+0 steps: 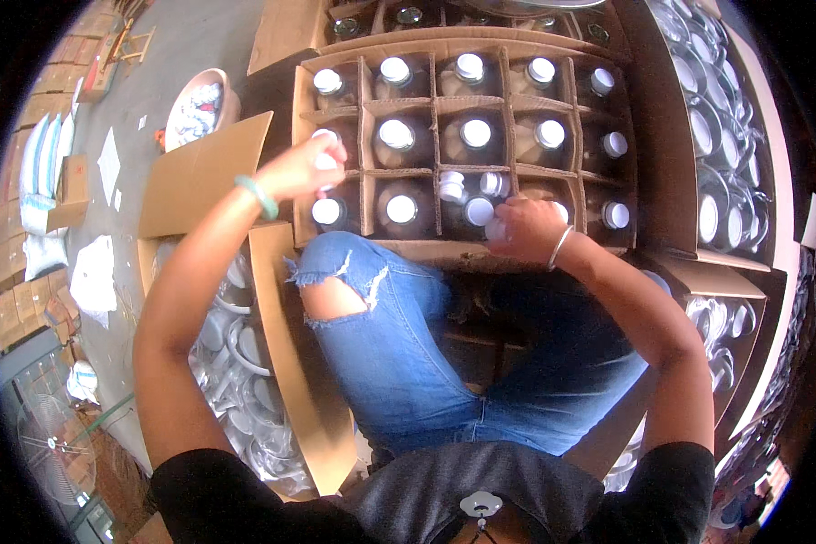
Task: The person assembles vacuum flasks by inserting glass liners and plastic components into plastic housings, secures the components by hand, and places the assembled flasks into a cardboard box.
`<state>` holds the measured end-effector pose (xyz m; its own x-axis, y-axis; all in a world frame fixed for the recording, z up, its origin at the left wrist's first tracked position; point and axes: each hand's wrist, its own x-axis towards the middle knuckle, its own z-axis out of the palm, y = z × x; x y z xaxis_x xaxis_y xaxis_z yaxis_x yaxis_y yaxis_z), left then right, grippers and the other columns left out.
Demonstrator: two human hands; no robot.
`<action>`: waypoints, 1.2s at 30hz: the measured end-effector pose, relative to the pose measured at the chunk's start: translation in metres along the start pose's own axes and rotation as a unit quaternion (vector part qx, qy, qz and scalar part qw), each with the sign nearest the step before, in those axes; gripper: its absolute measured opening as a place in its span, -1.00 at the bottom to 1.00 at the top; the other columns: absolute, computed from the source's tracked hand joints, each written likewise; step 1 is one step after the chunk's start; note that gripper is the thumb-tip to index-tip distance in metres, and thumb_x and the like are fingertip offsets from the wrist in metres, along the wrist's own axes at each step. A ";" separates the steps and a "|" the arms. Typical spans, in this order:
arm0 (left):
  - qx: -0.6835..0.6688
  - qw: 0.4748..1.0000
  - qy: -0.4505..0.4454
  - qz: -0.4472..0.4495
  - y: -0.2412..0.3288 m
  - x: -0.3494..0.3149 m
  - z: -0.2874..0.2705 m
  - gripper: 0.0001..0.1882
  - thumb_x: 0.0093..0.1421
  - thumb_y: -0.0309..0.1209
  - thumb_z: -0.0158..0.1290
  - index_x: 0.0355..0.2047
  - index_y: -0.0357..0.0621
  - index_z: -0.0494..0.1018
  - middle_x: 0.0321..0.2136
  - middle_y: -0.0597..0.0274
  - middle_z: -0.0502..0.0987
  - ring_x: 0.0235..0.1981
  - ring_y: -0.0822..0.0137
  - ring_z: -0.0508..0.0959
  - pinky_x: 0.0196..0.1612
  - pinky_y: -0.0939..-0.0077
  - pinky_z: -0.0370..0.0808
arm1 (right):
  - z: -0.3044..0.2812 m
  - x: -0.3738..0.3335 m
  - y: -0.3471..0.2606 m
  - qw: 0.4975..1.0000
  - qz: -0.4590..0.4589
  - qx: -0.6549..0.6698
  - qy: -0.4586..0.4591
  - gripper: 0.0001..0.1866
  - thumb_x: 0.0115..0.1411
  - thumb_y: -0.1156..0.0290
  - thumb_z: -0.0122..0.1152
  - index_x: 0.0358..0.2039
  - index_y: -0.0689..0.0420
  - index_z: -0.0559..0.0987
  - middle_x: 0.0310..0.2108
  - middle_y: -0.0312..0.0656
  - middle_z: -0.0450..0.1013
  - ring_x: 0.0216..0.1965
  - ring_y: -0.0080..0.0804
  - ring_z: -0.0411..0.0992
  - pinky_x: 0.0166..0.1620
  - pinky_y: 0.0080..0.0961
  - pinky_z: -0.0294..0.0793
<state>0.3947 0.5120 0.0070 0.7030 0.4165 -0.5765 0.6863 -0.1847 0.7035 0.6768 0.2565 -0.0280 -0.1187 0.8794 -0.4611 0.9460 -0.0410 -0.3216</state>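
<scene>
Grey floor (181, 41): beyond the carton's (467, 255) left edge
Left hand (301, 172): pinching a white cap (325, 161), left edge
Right hand (528, 227): grip unclear, near edge
Loose caps (451, 187): nudged, could drop between bottles (397, 136)

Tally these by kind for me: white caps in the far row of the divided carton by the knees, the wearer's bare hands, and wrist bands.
White caps, far row: 5
Bare hands (left hand, right hand): 2
Wrist bands (green bangle, white bracelet): 2
Total: 9
</scene>
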 end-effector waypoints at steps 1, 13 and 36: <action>-0.038 0.998 0.040 -0.022 0.004 -0.009 0.010 -0.84 0.14 -0.52 0.06 -0.24 -0.16 0.38 -0.40 0.29 0.49 -0.47 0.46 0.51 -0.41 0.55 0.51 | -0.005 0.001 0.006 0.999 0.015 0.017 -0.037 -0.49 0.02 0.03 0.35 -0.21 0.20 0.52 -0.23 0.00 0.49 -0.24 -0.05 0.54 -0.21 -0.17 0.54; 0.509 0.814 0.154 0.233 0.059 0.048 0.146 -0.51 -0.09 -0.29 0.28 -0.08 -0.04 0.52 -0.20 0.10 0.42 -0.36 0.15 0.59 -0.30 0.25 0.52 | 0.009 -0.007 0.014 0.997 -0.003 0.052 0.054 -0.57 0.00 0.23 0.31 -0.16 0.11 0.42 -0.40 -0.02 0.55 -0.34 0.00 0.57 -0.29 -0.11 0.56; -0.202 0.957 0.091 0.184 0.214 0.150 -0.097 -0.40 0.25 -0.02 0.06 0.12 -0.24 0.37 -0.10 0.06 0.56 -0.27 0.34 0.60 -0.27 0.49 0.57 | -0.216 0.064 0.125 0.837 -0.065 0.482 0.251 -0.54 0.12 0.04 0.37 -0.16 0.17 0.61 -0.36 -0.20 0.59 -0.37 -0.41 0.57 -0.31 -0.43 0.59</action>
<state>0.6290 0.6216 0.1115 0.8138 0.5451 -0.2014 0.2431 -0.0045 0.9700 0.8524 0.4100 0.0808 0.1698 0.9846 -0.0423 0.2239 -0.0803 -0.9713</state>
